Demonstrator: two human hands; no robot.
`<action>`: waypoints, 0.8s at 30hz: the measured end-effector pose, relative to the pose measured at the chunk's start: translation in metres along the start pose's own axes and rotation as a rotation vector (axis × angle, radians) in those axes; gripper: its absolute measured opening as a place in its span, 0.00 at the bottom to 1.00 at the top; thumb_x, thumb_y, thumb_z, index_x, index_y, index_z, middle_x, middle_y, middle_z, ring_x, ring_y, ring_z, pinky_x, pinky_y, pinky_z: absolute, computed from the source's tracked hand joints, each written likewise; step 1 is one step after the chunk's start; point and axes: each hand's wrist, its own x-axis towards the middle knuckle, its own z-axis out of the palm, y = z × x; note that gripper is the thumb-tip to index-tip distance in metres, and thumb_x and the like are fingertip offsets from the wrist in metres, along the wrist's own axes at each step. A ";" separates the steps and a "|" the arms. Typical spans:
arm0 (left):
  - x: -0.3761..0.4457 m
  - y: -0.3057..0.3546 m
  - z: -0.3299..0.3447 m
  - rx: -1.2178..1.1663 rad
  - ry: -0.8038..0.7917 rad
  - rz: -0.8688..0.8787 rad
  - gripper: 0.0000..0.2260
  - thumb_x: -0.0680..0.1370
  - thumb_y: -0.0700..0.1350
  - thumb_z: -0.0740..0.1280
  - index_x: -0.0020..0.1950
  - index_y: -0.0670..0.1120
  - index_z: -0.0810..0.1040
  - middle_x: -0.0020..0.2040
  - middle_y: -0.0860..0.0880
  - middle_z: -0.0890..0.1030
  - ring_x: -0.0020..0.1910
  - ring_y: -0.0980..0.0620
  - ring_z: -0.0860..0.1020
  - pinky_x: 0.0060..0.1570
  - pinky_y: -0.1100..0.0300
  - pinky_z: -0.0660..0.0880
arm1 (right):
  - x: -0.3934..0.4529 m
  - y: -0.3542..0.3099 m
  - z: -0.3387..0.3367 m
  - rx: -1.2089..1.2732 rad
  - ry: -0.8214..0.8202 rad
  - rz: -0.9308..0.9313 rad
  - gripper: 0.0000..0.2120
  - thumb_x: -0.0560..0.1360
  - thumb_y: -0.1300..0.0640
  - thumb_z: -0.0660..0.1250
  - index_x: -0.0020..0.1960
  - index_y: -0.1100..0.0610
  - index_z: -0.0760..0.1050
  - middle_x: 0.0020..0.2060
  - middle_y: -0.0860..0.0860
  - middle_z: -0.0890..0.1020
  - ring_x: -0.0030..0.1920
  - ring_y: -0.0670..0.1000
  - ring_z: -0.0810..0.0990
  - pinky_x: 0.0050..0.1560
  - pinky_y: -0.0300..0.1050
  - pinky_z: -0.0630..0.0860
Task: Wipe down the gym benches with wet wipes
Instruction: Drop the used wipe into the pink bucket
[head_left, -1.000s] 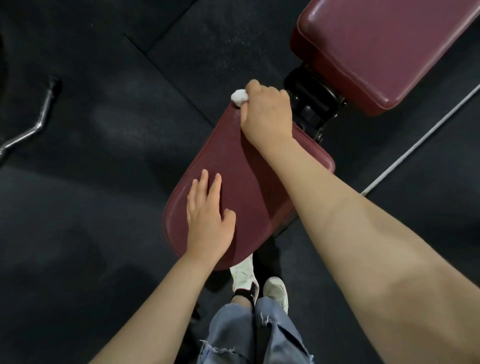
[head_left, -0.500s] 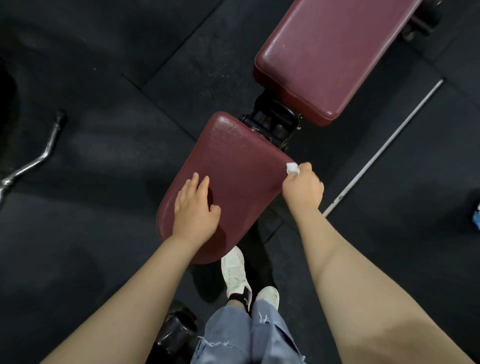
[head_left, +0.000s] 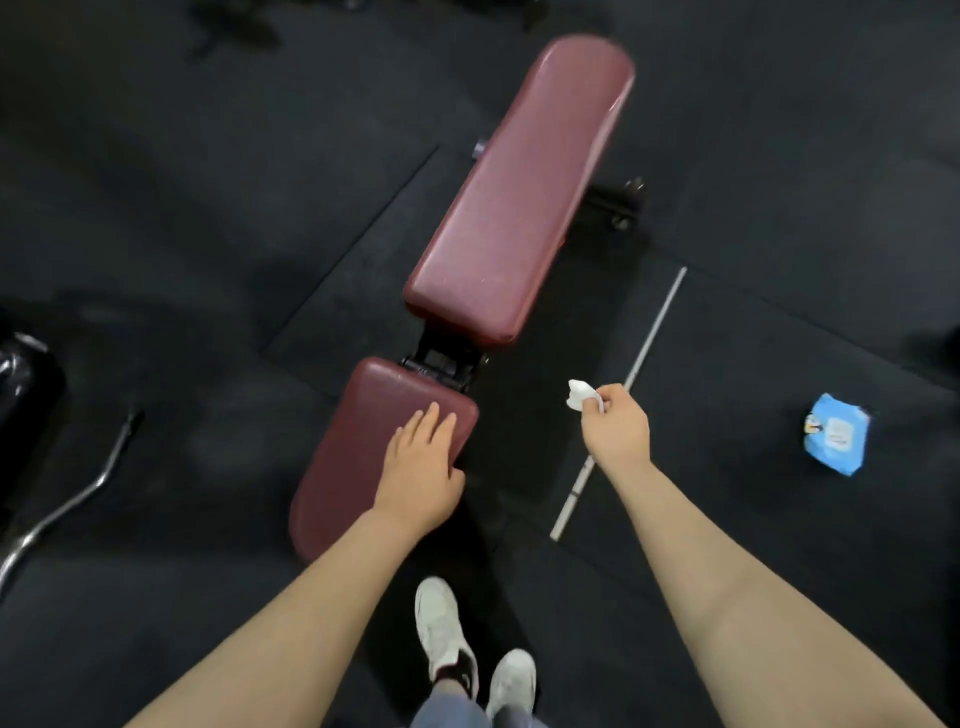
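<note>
A maroon gym bench stands on the black floor, with a short seat pad near me and a long back pad beyond it. My left hand rests flat on the right side of the seat pad, fingers straight. My right hand is off the bench to the right, above the floor, and pinches a crumpled white wet wipe. A blue pack of wet wipes lies on the floor at the right.
A thin metal bar lies on the floor just right of the bench. A curved barbell and a dark object sit at the left. My white shoes stand at the seat's near end. Black rubber mats cover the floor.
My right hand with the wipe has left the seat pad's right edge and moved out to the right. The view has pulled back, showing the whole bench. My left hand has shifted right on the seat.
</note>
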 end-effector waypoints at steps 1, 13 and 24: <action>-0.004 0.018 -0.010 0.017 0.005 0.033 0.32 0.78 0.46 0.62 0.80 0.48 0.54 0.81 0.47 0.50 0.80 0.47 0.48 0.77 0.51 0.46 | -0.006 -0.002 -0.024 0.030 0.026 -0.006 0.07 0.79 0.58 0.57 0.52 0.58 0.72 0.41 0.52 0.77 0.40 0.52 0.75 0.36 0.44 0.67; -0.050 0.256 -0.125 0.071 0.120 0.411 0.31 0.81 0.46 0.62 0.81 0.50 0.52 0.81 0.49 0.49 0.80 0.50 0.47 0.78 0.52 0.47 | -0.089 0.013 -0.302 0.233 0.314 -0.004 0.05 0.78 0.56 0.59 0.48 0.56 0.73 0.40 0.50 0.79 0.37 0.46 0.75 0.34 0.41 0.68; -0.011 0.452 -0.172 0.017 0.140 0.688 0.25 0.84 0.53 0.53 0.80 0.49 0.55 0.81 0.50 0.52 0.80 0.51 0.48 0.77 0.54 0.47 | -0.077 0.029 -0.462 0.432 0.532 0.097 0.05 0.76 0.56 0.60 0.46 0.55 0.74 0.40 0.51 0.80 0.35 0.50 0.75 0.35 0.44 0.70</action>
